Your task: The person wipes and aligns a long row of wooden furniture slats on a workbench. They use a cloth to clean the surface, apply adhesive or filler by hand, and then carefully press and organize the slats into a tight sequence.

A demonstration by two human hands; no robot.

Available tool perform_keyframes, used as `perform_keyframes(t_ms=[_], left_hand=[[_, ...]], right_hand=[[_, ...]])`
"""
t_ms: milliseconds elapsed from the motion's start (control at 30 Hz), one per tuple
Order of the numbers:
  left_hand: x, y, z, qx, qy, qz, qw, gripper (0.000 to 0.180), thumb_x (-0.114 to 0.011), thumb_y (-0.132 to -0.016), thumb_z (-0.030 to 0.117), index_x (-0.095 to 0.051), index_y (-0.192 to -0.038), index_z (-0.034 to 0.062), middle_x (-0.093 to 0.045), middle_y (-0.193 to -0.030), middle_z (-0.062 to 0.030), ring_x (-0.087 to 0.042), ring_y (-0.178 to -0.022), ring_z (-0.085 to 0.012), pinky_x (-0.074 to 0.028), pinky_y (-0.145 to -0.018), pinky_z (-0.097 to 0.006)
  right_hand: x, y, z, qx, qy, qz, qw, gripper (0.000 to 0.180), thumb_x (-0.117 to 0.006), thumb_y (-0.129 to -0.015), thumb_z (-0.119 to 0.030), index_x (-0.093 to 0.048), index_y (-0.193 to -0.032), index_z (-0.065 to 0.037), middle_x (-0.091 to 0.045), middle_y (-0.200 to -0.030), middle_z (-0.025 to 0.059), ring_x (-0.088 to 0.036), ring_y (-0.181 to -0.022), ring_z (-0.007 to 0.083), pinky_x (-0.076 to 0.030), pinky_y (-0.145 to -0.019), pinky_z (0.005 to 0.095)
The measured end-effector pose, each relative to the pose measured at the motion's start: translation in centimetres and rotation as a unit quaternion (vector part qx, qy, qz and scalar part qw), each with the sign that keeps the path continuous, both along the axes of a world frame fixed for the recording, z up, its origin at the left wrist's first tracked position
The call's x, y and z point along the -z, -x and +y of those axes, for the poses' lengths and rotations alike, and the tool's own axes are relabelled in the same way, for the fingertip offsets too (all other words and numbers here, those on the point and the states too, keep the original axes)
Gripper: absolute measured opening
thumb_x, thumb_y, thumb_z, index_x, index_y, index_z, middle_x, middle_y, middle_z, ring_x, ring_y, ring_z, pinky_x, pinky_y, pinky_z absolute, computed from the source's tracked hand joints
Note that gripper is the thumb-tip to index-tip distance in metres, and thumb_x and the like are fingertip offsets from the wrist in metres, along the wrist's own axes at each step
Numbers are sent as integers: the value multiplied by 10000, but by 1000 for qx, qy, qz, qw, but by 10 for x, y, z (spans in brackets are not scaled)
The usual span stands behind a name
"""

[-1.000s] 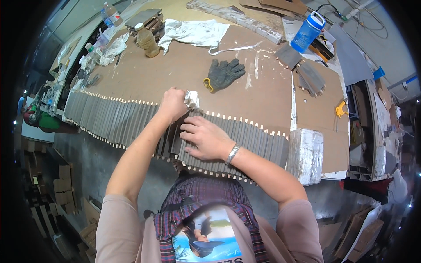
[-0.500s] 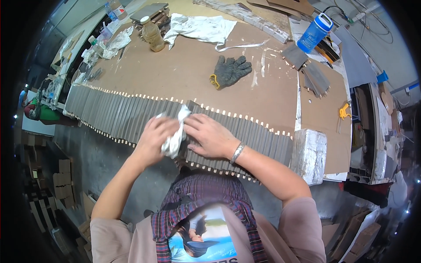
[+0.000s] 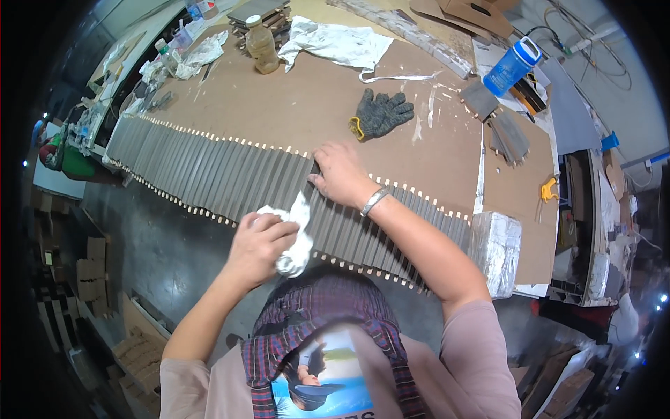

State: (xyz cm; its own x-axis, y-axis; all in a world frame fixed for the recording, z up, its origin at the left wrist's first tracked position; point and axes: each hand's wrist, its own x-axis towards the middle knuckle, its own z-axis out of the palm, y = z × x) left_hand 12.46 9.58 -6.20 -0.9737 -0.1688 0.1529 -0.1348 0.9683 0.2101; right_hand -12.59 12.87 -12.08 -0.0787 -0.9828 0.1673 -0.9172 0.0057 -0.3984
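A long row of narrow grey-brown wooden slats (image 3: 230,171), with pale pegs at both ends, lies side by side along the near edge of the table. My left hand (image 3: 262,246) is closed around a crumpled white cloth (image 3: 299,241) at the row's near edge, left of its middle. At the far edge, my right hand (image 3: 340,174) rests on the slats with fingers and thumb bent around a slat's end, most of which the hand covers. Beyond it lies a dark grey knitted glove (image 3: 382,114) with a yellow cuff.
A foil-wrapped block (image 3: 495,255) stands at the row's right end. Farther back are a blue bottle (image 3: 511,68), loose slats (image 3: 508,137), a yellow-handled tool (image 3: 549,188), a jar of brownish liquid (image 3: 261,46) and a white rag (image 3: 336,43).
My left hand has drawn the cloth toward the near edge. My right hand has moved away to the far edge of the row. The view has shifted slightly.
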Motion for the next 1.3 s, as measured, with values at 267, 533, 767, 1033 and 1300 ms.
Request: perform_keyframes(t_ms=[267, 533, 767, 1033, 1300], left_hand=[[-24, 24, -24, -86, -11, 121, 989, 505, -727, -658, 27, -674, -1159, 55, -635, -1272, -114, -571, -1135, -348, -467, -996, -448], [-6, -96, -75, -229, -98, 150, 957, 248, -765, -678, 43, -722, -923, 37, -725, -963, -120, -681, -951, -316, -543, -865, -391], [-4, -11, -65, 120, -2, -25, 993, 491, -705, -749, 155, -673, -1239, 137, -657, -1246, -108, -596, -1161, -294, -451, -1022, -473], [23, -75, -170, -238, -13, 157, 959, 227, -584, -752, 17, -680, -958, 19, -660, -960, -159, -620, -906, -378, -495, -857, -452], [-19, -69, -164, -369, -108, 246, 890, 190, -618, -826, 18, -690, -999, -12, -714, -979, -146, -689, -879, -274, -531, -803, -334]], right_hand=[[5, -14, 4, 19, -8, -72, 997, 411, -591, -920, -225, -565, -1266, -3, -591, -1262, 160, -510, -1255, 315, -325, -1130, 469], [3, -26, 8, -4, 61, 57, 996, 508, -519, -973, -255, -462, -1446, -79, -446, -1494, 147, -390, -1412, 297, -255, -1190, 541], [5, -23, 4, -18, 48, 39, 998, 527, -559, -944, -240, -474, -1438, -76, -464, -1476, 146, -408, -1391, 314, -283, -1177, 521], [-7, -28, 0, -15, 32, 34, 999, 512, -564, -931, -236, -495, -1409, -68, -517, -1392, 162, -460, -1332, 315, -382, -1104, 479], [-6, -26, -3, -13, 15, -37, 999, 536, -593, -872, -191, -514, -1385, -57, -545, -1337, 175, -495, -1270, 330, -374, -1086, 445]])
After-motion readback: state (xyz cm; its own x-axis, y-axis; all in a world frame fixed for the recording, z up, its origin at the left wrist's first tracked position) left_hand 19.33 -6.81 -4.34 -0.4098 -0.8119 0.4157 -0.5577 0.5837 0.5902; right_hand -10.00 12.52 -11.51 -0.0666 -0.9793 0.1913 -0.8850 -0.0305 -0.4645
